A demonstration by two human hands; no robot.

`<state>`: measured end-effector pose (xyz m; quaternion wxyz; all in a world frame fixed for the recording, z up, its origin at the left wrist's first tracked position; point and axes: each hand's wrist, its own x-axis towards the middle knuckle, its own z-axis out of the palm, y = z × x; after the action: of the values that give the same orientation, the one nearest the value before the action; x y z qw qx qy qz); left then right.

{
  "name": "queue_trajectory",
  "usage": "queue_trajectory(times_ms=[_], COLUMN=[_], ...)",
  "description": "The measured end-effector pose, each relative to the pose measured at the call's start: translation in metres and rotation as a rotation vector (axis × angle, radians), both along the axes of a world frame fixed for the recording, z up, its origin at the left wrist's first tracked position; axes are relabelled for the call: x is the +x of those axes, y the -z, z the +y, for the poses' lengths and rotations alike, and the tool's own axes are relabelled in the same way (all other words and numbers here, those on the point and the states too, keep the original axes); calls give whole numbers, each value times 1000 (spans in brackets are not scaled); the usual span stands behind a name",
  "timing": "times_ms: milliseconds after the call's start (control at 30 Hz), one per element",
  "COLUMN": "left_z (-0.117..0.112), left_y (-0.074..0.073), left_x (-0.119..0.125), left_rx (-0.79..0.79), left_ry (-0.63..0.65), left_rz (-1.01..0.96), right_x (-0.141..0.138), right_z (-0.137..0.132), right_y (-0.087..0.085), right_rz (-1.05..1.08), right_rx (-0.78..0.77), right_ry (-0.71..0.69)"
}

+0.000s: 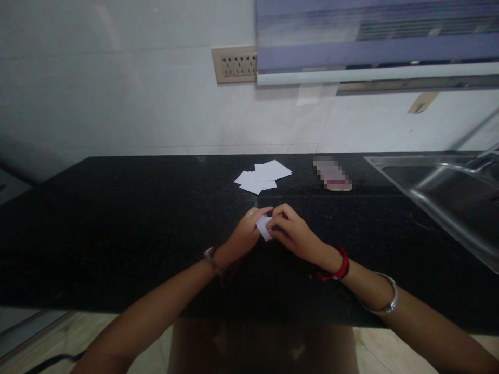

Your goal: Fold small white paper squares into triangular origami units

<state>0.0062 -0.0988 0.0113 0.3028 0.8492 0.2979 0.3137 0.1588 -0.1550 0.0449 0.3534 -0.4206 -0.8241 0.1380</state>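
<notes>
A small white piece of paper (264,227) is pinched between both my hands over the black countertop (117,223). My left hand (245,232), with a ring on one finger, grips its left side with closed fingers. My right hand (293,231) holds its right side, fingers curled over it. Most of the paper is hidden by my fingers. A loose pile of white paper sheets (263,176) lies on the counter just beyond my hands.
A blurred oblong object (332,174) lies right of the paper pile. A steel sink (440,192) is set into the counter at the right. A wall socket strip (234,64) and a window blind (374,41) are above.
</notes>
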Motion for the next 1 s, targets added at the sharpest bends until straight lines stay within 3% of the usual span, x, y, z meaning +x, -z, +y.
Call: queue_trajectory(times_ms=[100,233,533,733,867,1000], left_z=[-1,-1,6,5,3,2], left_y=[0,1,4,4,2,-1], left_x=[0,0,5,7,4,-1], left_rx=[112,144,-99,-226,-234,-37], left_ry=[-46,-7,45,79,96,1], left_rz=[56,62,-63,-150,-171,-115], right_x=[-4,-8,-10,-12,-11,-10], right_z=[1,1,-2,-4,-3,2], right_y=[5,6,-4,-5,-2,5], right_rz=[135,181,94,160,329,624], right_rx=[-58,-81,11,18,-124,-371], right_ry=[17,64,30,49,66,15])
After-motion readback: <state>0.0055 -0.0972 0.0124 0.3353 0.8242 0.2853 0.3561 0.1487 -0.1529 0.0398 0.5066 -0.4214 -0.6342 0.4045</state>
